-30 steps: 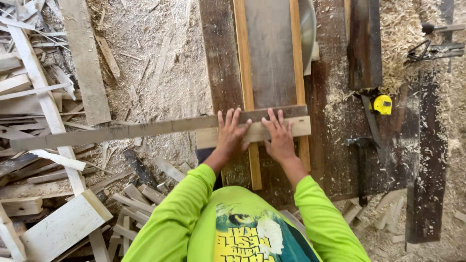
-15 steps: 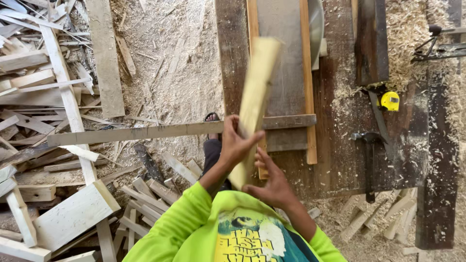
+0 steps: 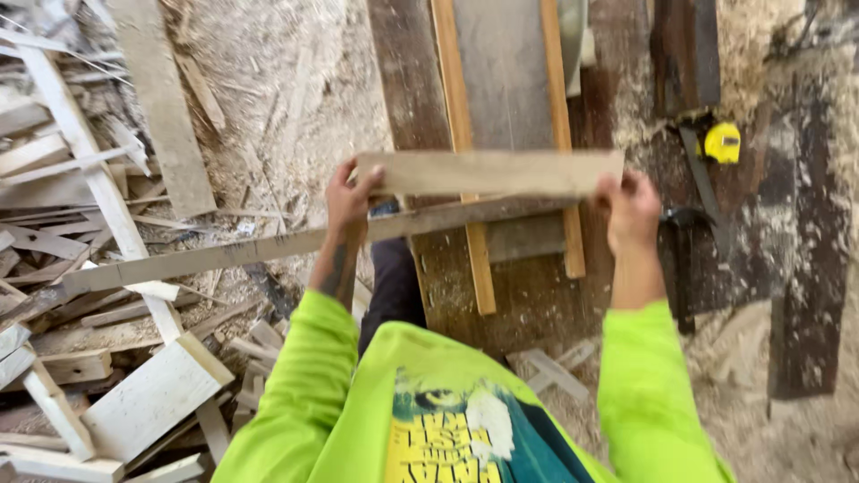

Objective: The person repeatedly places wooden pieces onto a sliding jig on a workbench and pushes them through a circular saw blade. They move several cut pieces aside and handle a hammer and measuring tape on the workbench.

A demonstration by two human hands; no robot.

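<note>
Hands, two: left hand [image 3: 347,195] and right hand [image 3: 632,210] each clamped on one end of a single pale wooden board [image 3: 490,173], held level above the dark workbench [image 3: 537,295]. One yellow tape measure [image 3: 722,142] on bench, right. Offcuts pile [image 3: 80,268], too many to count, on sawdust at left
</note>
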